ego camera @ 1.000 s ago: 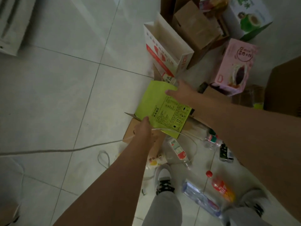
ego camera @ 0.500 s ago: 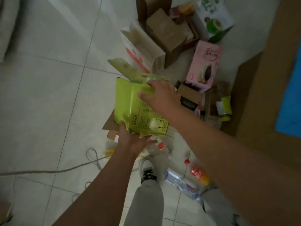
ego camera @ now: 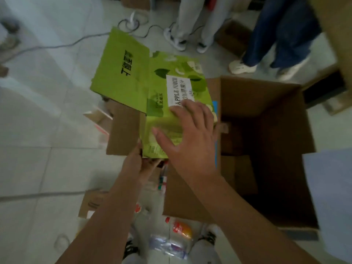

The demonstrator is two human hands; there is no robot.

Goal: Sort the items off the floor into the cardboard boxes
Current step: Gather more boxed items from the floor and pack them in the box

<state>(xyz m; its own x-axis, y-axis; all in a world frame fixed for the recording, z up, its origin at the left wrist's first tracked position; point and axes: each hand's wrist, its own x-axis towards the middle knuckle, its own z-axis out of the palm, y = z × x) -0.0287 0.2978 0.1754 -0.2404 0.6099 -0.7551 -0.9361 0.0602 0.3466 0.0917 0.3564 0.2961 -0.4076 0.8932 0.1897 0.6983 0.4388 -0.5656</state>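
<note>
I hold a flattened green apple juice carton (ego camera: 152, 88) in the air, over the left rim of a large open cardboard box (ego camera: 266, 103). My right hand (ego camera: 190, 136) lies on the carton's printed face with fingers spread and its thumb pointing left. My left hand (ego camera: 136, 164) grips the carton's near bottom edge from below. One green flap sticks out to the upper left. The big box's dark inside is open to the right of the carton.
Bottles (ego camera: 181, 228) and a clear wrapped pack (ego camera: 167, 244) lie on the tile floor by my shoes (ego camera: 208, 238). A small cardboard piece (ego camera: 93, 201) sits left of them. Two people's legs (ego camera: 192, 21) stand beyond the box. Cables (ego camera: 57, 45) cross the floor.
I have lifted the green carton off the floor pile and swung it right, to the large cardboard box. The view turned with it; both hands stayed on the carton.
</note>
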